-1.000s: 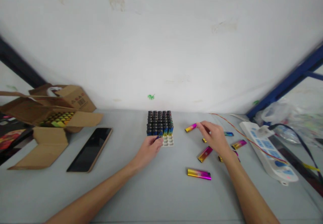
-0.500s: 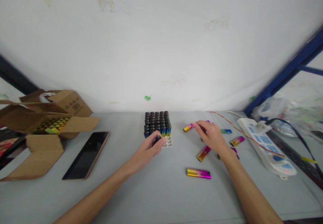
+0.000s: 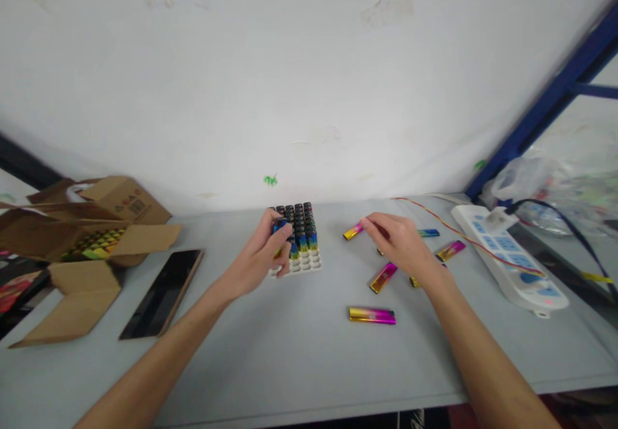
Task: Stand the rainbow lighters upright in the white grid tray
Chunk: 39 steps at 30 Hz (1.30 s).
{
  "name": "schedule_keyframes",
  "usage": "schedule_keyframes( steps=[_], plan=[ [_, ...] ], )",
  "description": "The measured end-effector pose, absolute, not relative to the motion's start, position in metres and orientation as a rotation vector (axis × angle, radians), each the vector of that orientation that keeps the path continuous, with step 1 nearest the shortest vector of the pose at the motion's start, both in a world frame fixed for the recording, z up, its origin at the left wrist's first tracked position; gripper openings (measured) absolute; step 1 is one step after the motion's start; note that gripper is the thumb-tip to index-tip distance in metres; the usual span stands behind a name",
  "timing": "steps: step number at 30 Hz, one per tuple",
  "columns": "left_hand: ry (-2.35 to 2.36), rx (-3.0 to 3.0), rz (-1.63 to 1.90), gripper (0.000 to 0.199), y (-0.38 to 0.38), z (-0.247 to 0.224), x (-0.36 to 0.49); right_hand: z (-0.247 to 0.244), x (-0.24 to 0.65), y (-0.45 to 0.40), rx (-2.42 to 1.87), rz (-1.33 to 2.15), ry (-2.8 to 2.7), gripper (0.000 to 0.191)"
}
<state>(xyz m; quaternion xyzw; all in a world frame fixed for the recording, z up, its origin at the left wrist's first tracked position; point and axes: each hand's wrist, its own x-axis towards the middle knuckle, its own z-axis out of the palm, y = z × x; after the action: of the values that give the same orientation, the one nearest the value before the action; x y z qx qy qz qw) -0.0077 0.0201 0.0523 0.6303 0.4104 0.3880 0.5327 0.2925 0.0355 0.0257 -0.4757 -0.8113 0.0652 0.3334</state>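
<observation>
My left hand [image 3: 255,255] is closed around a dark-topped blue and yellow lighter [image 3: 280,225]; whether it holds more than one I cannot tell. It is over the left front of a white tray [image 3: 311,263] with round pockets. Rows of upright lighters [image 3: 300,219] with black tops fill the tray's rear, and bare pockets show at its front. My right hand [image 3: 398,242] pinches the pink end of a yellow and pink lighter [image 3: 353,230] near the tabletop. Below lie another yellow and pink lighter [image 3: 383,277] and one more lighter [image 3: 371,315] nearer me.
More lighters lie right of my right hand, including a blue one [image 3: 429,233] and a yellow-pink one [image 3: 450,250]. A white power strip [image 3: 506,255] with cables is at the right. A phone [image 3: 161,294] and an open cardboard box [image 3: 145,241] with lighters are at the left.
My left hand has drawn up and left, uncovering more front pockets of the tray, with the lighter now tilted in it. My right hand stays at the same lighter. The view has shifted slightly.
</observation>
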Motion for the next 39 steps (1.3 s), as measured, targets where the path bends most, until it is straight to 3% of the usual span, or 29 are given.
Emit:
schedule_keyframes(
  steps=[8,22,39],
  plan=[
    [1.11,2.334,1.188,0.017,0.038,0.051,0.0,0.013,0.356,0.052,-1.667,0.038,-2.064,0.02],
    [1.218,2.531,1.093,0.025,0.058,0.021,-0.008,-0.011,0.407,0.059,-1.926,0.25,-2.134,0.018],
    [1.17,2.746,1.108,0.032,0.066,0.012,-0.011,-0.009,0.406,0.057,-1.831,0.365,-2.053,0.014]
  ],
)
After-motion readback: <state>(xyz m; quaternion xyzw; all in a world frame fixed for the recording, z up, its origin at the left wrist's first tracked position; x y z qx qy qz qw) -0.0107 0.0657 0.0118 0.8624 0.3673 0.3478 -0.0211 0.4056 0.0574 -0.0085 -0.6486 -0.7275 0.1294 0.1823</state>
